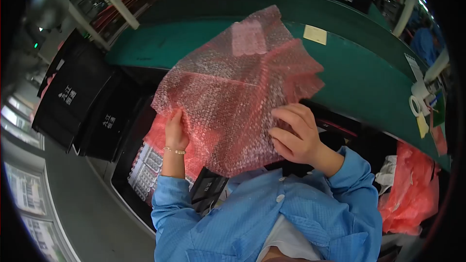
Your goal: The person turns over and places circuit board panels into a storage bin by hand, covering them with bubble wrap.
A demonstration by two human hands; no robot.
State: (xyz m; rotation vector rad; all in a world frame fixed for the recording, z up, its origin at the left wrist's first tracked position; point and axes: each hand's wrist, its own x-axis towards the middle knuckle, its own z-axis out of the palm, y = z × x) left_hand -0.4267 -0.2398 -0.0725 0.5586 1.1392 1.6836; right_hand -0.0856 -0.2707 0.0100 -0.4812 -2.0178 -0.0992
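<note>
A sheet of pink bubble wrap (218, 92) is spread in front of me, its top reaching over the green bench. My left hand (176, 133) pinches its lower left part, thumb up, with a beaded bracelet at the wrist. On the right side, my right hand (297, 133) grips the same wrap with curled fingers; some fingertips are hidden by it. A pale rectangular paper (248, 39) shows at the upper part of the wrap. Below my left hand, more pink wrap and white trays of small parts (144, 172) lie in a black bin.
The green bench (369, 73) curves across the front, with a cream paper (315, 34) on it. Black crates (80, 97) stand at left. Tape rolls (416, 104) are at the right end, above crumpled pink wrap (411, 189).
</note>
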